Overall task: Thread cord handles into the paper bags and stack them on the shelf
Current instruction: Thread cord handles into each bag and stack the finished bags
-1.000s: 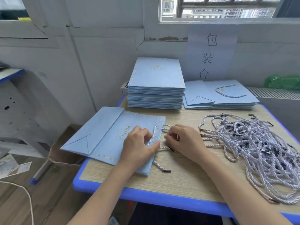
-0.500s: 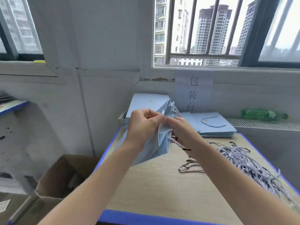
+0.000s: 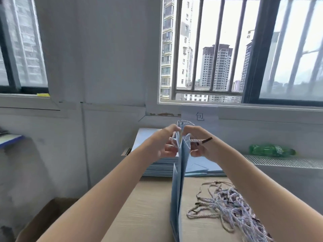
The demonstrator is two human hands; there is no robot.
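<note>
I hold a light blue paper bag upright and edge-on in front of me, its bottom near the table. My left hand grips the bag's top edge from the left. My right hand pinches a white twisted cord handle at the top right; the cord's dark tip sticks out to the right. Another cord loop arches above the bag's top. A pile of loose white cords lies on the wooden table at the right.
A tall stack of flat blue bags stands at the table's back, with a lower stack to its right. A green bottle lies on the radiator ledge. A cardboard box sits on the floor at left. A blue shelf edge shows far left.
The bag went from lying flat on the table to being held upright at chest height. Both hands rose with it, and my view tilted up toward the window.
</note>
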